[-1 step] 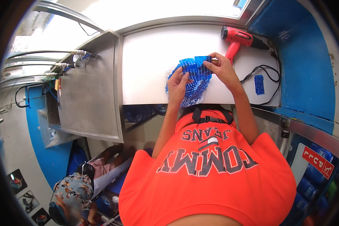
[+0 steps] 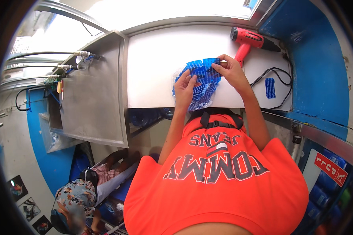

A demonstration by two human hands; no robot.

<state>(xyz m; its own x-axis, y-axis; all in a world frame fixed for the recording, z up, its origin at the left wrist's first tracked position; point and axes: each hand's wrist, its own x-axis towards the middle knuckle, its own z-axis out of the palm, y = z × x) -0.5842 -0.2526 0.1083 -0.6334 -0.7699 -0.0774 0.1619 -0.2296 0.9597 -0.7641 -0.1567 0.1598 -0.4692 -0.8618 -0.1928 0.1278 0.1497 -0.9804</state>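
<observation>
No change is showing: the left hand (image 2: 185,89) and the right hand (image 2: 231,72) are staying exactly where they were on the bundle of blue printed plastic sleeves (image 2: 202,80), which is still lying on the white worktop (image 2: 155,66). Perhaps a fingertip is creeping, but the view is too coarse to catch it.

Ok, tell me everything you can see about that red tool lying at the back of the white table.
The red heat gun looks like moulded plastic, with a red body, a red handle and a dark barrel toward the right. It lies on its side at the back right of the white table, handle toward the person. A black cord loops on the table beside it. The right hand is close to the handle; contact cannot be told.
</observation>
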